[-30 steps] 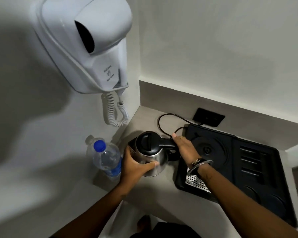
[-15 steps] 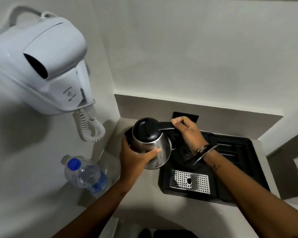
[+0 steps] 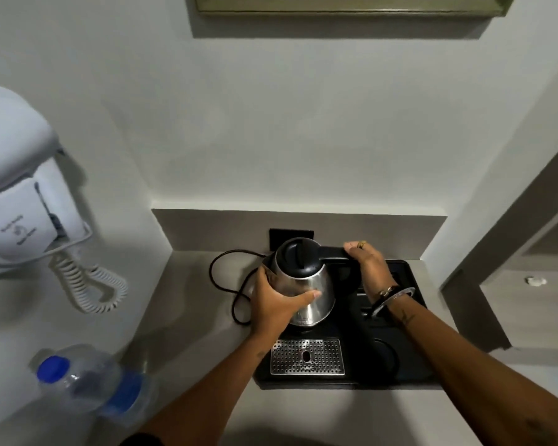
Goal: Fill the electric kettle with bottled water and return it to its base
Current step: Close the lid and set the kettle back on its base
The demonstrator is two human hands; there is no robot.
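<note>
The steel electric kettle [image 3: 316, 292] with a black shut lid stands over the left rear of the black tray [image 3: 409, 375], hiding the base beneath it. My left hand [image 3: 276, 305] wraps the kettle's steel body from the left. My right hand [image 3: 369, 268] grips its black handle at the right. A clear water bottle [image 3: 91, 384] with a blue cap and blue label stands capped at the counter's left front, apart from both hands.
A black power cord [image 3: 226, 284] loops on the grey counter left of the kettle, running to a dark wall socket [image 3: 279, 236]. A perforated metal drip grate [image 3: 306, 357] sits at the tray's front. A white wall hair dryer [image 3: 16, 201] with coiled cord hangs at left.
Both hands have carried the kettle rightward from the counter beside the bottle to over the tray. The view has swung right, so the bottle and hair dryer now lie further left.
</note>
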